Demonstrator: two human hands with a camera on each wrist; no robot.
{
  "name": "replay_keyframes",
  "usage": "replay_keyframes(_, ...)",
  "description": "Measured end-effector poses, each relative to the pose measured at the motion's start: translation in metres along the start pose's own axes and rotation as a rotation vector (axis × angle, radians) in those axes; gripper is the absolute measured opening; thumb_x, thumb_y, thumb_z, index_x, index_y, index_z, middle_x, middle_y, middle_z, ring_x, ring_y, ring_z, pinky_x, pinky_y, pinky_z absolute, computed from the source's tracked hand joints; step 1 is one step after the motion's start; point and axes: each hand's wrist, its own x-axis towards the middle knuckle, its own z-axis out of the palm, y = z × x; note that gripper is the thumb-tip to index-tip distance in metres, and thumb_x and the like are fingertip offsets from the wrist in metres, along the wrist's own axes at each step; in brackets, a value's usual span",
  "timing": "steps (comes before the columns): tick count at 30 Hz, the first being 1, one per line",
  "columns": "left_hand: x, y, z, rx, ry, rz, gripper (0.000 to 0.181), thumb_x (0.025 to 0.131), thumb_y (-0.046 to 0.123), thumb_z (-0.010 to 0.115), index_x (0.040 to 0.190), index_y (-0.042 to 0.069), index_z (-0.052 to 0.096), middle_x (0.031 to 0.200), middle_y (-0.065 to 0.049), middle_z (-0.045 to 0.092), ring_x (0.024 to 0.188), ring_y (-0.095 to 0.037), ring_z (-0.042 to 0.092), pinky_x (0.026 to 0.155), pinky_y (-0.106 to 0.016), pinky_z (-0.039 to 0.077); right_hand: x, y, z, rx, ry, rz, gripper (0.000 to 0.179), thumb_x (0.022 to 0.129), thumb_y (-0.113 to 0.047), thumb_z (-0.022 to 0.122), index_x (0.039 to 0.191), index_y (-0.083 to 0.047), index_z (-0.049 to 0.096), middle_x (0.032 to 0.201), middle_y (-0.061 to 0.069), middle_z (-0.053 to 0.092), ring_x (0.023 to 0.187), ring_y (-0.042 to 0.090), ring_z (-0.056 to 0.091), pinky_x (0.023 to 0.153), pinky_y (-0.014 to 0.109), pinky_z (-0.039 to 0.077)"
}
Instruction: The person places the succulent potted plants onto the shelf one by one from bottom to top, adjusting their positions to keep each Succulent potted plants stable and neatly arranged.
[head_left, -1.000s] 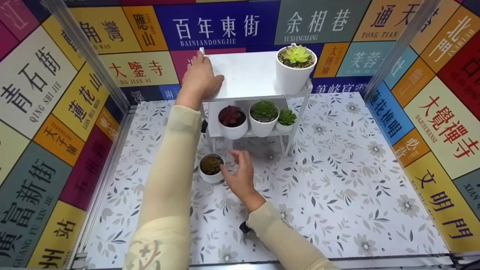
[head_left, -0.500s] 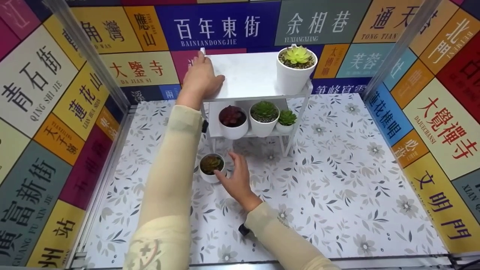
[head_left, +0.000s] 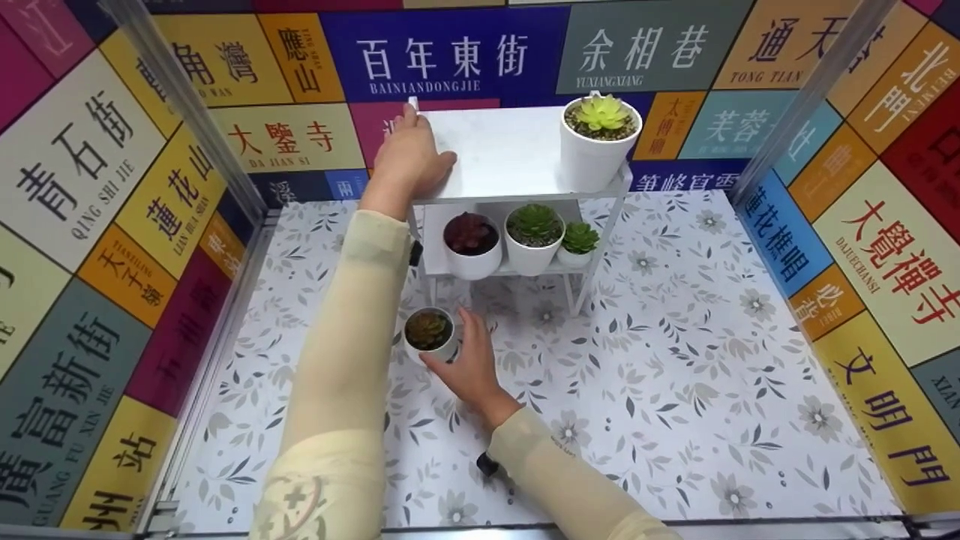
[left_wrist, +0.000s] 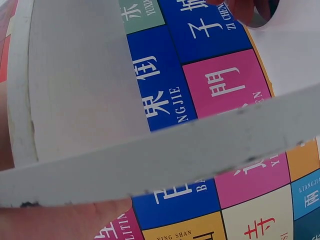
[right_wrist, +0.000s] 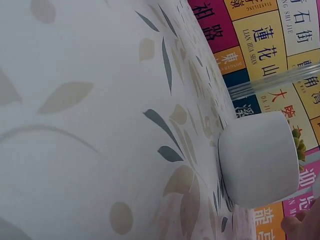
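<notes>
A white two-tier plant shelf (head_left: 495,150) stands towards the back. My left hand (head_left: 409,161) grips the left end of its top board, thumb lying over the board; in the left wrist view the white rail (left_wrist: 165,145) crosses in front of fingers (left_wrist: 65,220). On the tabletop before the shelf stands a small white pot (right_wrist: 257,160) with a brownish-green succulent (head_left: 429,330). My right hand (head_left: 472,364) is spread at its right side. The thumb overlaps the pot's front, and the forefinger stands a little off the rim.
A larger white pot (head_left: 596,161) with a light green succulent stands on the top board's right end. Below it, the lower board bears a dark red succulent (head_left: 471,232), a green one (head_left: 535,225) and a smaller green one (head_left: 580,237). Printed walls enclose the flowered tabletop (head_left: 675,360).
My right hand has shifted slightly left around the small pot, its thumb passing from the pot's right side to its front. The left hand stays on the shelf.
</notes>
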Motion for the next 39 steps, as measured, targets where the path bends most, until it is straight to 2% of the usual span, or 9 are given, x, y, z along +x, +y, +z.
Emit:
replay_keyframes(4,-0.001,0.001,0.001,-0.008,0.005,-0.002,0.089,0.108,0.049,0.049,0.17,0.0,0.007,0.179,-0.014,-0.01,0.168,-0.031,-0.002,0.138,-0.043,0.006,0.001,0.0,0.001,-0.001,-0.03,0.03,0.099,0.088,-0.042,0.086,0.163,-0.003,0.033,0.159,0.02,0.045,0.148,0.037,0.046,0.123,0.055,0.042)
replay_keyframes(12,-0.001,-0.001,0.0,-0.019,0.005,0.001,0.09,0.108,0.05,0.048,0.17,0.001,0.006,0.179,-0.013,-0.012,0.168,-0.031,-0.003,0.138,-0.044,0.005,0.0,0.006,0.007,0.028,-0.03,0.032,0.102,0.086,-0.036,0.089,0.162,0.002,0.033,0.159,0.023,0.045,0.146,0.04,0.048,0.121,0.058,0.044)
replay_keyframes(17,-0.001,-0.002,0.001,-0.024,0.003,-0.006,0.09,0.108,0.049,0.048,0.17,0.001,0.005,0.179,-0.012,-0.012,0.168,-0.03,-0.004,0.138,-0.043,0.005,-0.004,0.013,0.014,0.044,-0.021,0.038,0.104,0.083,-0.032,0.092,0.162,0.003,0.034,0.154,0.021,0.049,0.141,0.036,0.053,0.119,0.055,0.047)
replay_keyframes(22,-0.001,0.0,0.0,-0.039,-0.003,-0.012,0.09,0.108,0.05,0.049,0.17,0.002,0.005,0.179,-0.01,-0.013,0.168,-0.029,-0.005,0.138,-0.043,0.003,-0.005,0.017,0.019,0.043,-0.033,0.066,0.107,0.081,-0.035,0.093,0.163,0.001,0.034,0.152,0.018,0.051,0.14,0.033,0.053,0.119,0.052,0.047)
replay_keyframes(30,0.0,0.001,-0.002,-0.01,0.002,-0.009,0.089,0.108,0.048,0.048,0.17,0.001,0.006,0.179,-0.013,-0.012,0.168,-0.031,-0.003,0.138,-0.045,0.006,0.004,0.023,0.016,0.051,-0.044,0.071,0.106,0.083,-0.037,0.091,0.163,0.001,0.032,0.153,0.02,0.049,0.14,0.035,0.052,0.119,0.054,0.047)
replay_keyframes(39,0.0,0.001,-0.001,-0.005,-0.003,-0.009,0.09,0.108,0.05,0.048,0.17,0.001,0.005,0.179,-0.012,-0.013,0.168,-0.031,-0.003,0.138,-0.044,0.006,0.01,0.032,0.018,0.053,-0.094,0.092,0.11,0.081,-0.037,0.093,0.164,-0.001,0.032,0.154,0.022,0.05,0.141,0.037,0.053,0.118,0.054,0.047)
